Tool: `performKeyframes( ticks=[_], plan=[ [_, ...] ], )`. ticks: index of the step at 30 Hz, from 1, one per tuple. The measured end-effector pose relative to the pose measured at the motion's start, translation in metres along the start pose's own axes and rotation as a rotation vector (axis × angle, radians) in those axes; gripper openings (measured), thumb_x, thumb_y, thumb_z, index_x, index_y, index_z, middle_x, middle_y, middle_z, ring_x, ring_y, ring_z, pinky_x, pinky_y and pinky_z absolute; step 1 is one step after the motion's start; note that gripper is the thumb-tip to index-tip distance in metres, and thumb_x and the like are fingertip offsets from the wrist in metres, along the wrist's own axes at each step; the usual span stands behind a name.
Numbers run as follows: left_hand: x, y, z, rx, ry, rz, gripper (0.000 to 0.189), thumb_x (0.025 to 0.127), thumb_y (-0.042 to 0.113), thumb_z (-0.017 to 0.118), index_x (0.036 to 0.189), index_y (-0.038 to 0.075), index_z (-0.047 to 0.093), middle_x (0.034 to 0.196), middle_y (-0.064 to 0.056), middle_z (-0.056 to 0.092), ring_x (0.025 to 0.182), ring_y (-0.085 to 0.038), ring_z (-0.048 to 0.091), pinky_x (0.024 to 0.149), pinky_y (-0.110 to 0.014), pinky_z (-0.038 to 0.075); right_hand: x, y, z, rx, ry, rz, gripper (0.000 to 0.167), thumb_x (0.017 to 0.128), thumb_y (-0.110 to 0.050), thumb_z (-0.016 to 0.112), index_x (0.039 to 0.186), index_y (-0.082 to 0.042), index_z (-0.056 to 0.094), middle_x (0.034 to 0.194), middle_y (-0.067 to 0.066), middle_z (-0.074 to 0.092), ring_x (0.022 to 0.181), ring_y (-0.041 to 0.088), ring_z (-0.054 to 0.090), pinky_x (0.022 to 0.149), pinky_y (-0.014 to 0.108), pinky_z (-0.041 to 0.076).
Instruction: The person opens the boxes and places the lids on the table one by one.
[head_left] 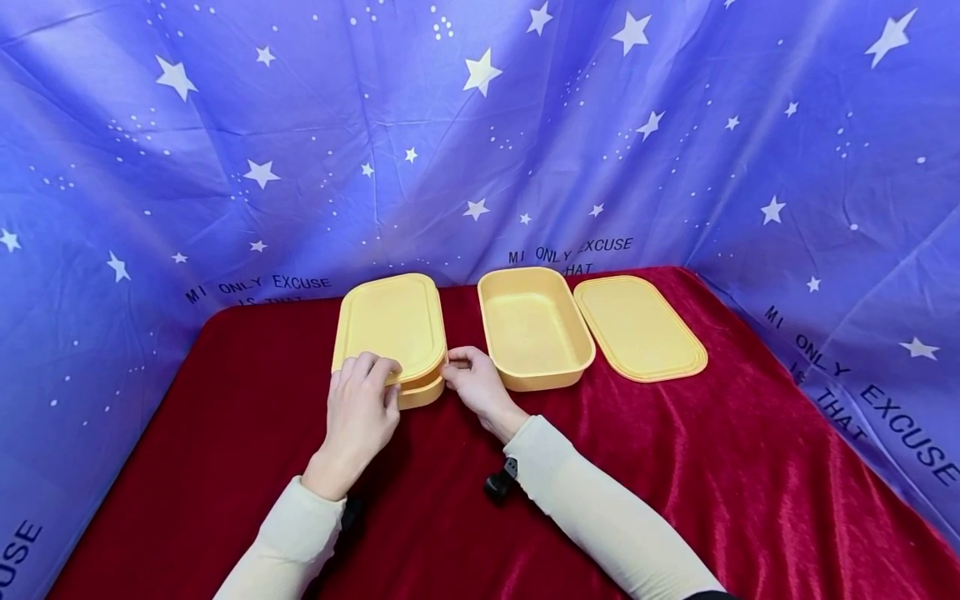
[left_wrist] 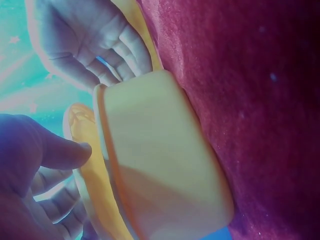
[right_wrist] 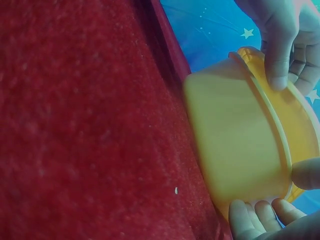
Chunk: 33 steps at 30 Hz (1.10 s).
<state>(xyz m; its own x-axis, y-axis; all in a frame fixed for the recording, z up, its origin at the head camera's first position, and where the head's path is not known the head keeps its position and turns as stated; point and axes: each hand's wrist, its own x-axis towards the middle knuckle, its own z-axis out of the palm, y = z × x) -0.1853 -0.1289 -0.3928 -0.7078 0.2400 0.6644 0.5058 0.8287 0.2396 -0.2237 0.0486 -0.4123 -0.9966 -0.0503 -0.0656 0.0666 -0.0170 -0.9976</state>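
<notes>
A yellow plastic lid (head_left: 393, 321) sits over a yellow rectangular food container (head_left: 423, 393) on the left part of the table. Along the near edge the lid is tilted up, leaving a gap above the container's rim. My left hand (head_left: 363, 408) pinches that raised near edge, thumb underneath and fingers on top. At the container's near right corner, my right hand (head_left: 480, 387) holds the side; its fingertips (right_wrist: 241, 215) press the wall and its thumb is at the rim. The left wrist view shows the container's pale front wall (left_wrist: 155, 150) between both hands.
A second yellow container (head_left: 536, 382), uncovered, stands just right of my right hand. Beside it another yellow lid (head_left: 643, 329) lies flat. Dark red velvet cloth (head_left: 675, 467) covers the table, and a blue star-printed curtain (head_left: 420, 125) hangs behind and at both sides.
</notes>
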Motion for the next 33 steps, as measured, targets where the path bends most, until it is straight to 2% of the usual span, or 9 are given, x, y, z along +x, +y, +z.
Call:
performKeyframes(
  ticks=[7, 11, 16, 21, 28, 33],
  plan=[
    [0.000, -0.001, 0.000, 0.008, 0.007, -0.001, 0.023, 0.073, -0.003, 0.071, 0.092, 0.008, 0.064, 0.091, -0.007, 0.056, 0.085, -0.033, 0.050, 0.070, -0.041, 0.039, -0.001, -0.001, 0.000, 0.010, -0.006, 0.004, 0.027, 0.089, 0.000, 0.058, 0.115, 0.008, 0.054, 0.094, 0.010, 0.057, 0.082, 0.015, 0.056, 0.086, 0.040, 0.052],
    [0.000, -0.001, 0.000, 0.008, 0.007, -0.005, 0.022, 0.074, -0.003, 0.070, 0.092, 0.008, 0.064, 0.091, -0.007, 0.057, 0.085, -0.032, 0.050, 0.070, -0.041, 0.039, -0.007, -0.010, -0.001, 0.016, -0.024, 0.010, 0.028, 0.090, 0.002, 0.056, 0.116, 0.010, 0.052, 0.095, 0.011, 0.056, 0.084, 0.017, 0.056, 0.090, 0.045, 0.050],
    [0.000, -0.001, -0.001, 0.016, 0.005, -0.012, 0.024, 0.074, -0.003, 0.070, 0.093, 0.008, 0.064, 0.092, -0.007, 0.057, 0.086, -0.033, 0.050, 0.069, -0.042, 0.038, -0.002, -0.006, -0.002, 0.016, -0.040, 0.018, 0.030, 0.091, 0.003, 0.056, 0.119, 0.011, 0.050, 0.098, 0.014, 0.054, 0.086, 0.020, 0.056, 0.092, 0.049, 0.048],
    [0.001, -0.002, -0.001, 0.022, 0.015, -0.012, 0.025, 0.074, -0.004, 0.070, 0.094, 0.009, 0.063, 0.092, -0.008, 0.056, 0.085, -0.033, 0.050, 0.067, -0.041, 0.036, 0.002, 0.002, -0.002, 0.027, -0.032, 0.003, 0.033, 0.091, 0.001, 0.057, 0.122, 0.009, 0.049, 0.099, 0.012, 0.054, 0.085, 0.017, 0.055, 0.089, 0.046, 0.050],
    [0.001, -0.002, -0.002, 0.017, 0.018, -0.020, 0.026, 0.073, -0.005, 0.069, 0.095, 0.009, 0.063, 0.093, -0.008, 0.056, 0.085, -0.033, 0.049, 0.067, -0.041, 0.036, 0.000, 0.002, -0.001, 0.044, -0.017, -0.010, 0.034, 0.090, 0.002, 0.058, 0.122, 0.007, 0.048, 0.099, 0.012, 0.052, 0.082, 0.014, 0.057, 0.084, 0.037, 0.052],
    [0.001, -0.002, -0.002, 0.016, 0.018, -0.031, 0.027, 0.074, -0.006, 0.068, 0.096, 0.010, 0.062, 0.094, -0.008, 0.056, 0.085, -0.033, 0.049, 0.066, -0.041, 0.035, 0.000, 0.002, 0.000, 0.051, -0.009, -0.018, 0.034, 0.088, 0.004, 0.058, 0.121, 0.007, 0.049, 0.099, 0.013, 0.053, 0.081, 0.013, 0.057, 0.082, 0.036, 0.053]
  ],
)
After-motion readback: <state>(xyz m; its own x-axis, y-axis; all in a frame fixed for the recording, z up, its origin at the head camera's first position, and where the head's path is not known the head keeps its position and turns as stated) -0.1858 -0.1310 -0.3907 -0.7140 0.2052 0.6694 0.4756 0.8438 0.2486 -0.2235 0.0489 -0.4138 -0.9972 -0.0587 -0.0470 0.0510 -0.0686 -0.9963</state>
